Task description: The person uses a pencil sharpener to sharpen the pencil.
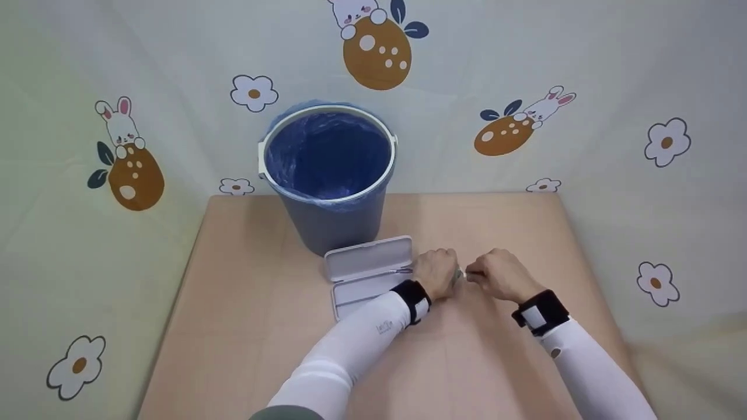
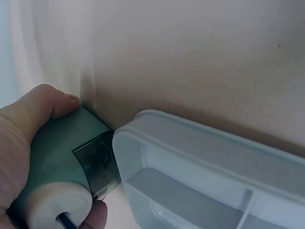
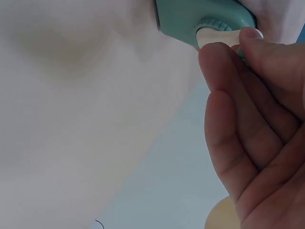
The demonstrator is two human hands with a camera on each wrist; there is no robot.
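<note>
My left hand (image 1: 435, 273) grips a green crank pencil sharpener (image 2: 62, 148) above the table, thumb on top and fingers underneath. The sharpener has a dark see-through shavings window (image 2: 99, 162) and a cream round front. A dark pencil (image 2: 66, 220) sticks into that front. On the opposite side, my right hand (image 1: 505, 275) pinches the cream crank handle (image 3: 219, 37) between thumb and fingers. Just left of the left hand lies an opened light grey pencil case (image 1: 369, 259), its lid tipped back. The left forearm covers part of its tray.
Behind the pencil case stands a grey-blue bin (image 1: 338, 224) with a blue bag liner and a white rim. The table (image 1: 251, 326) has a peach cover. Pale curtains (image 1: 455, 76) with rabbit and flower prints close in the back and both sides.
</note>
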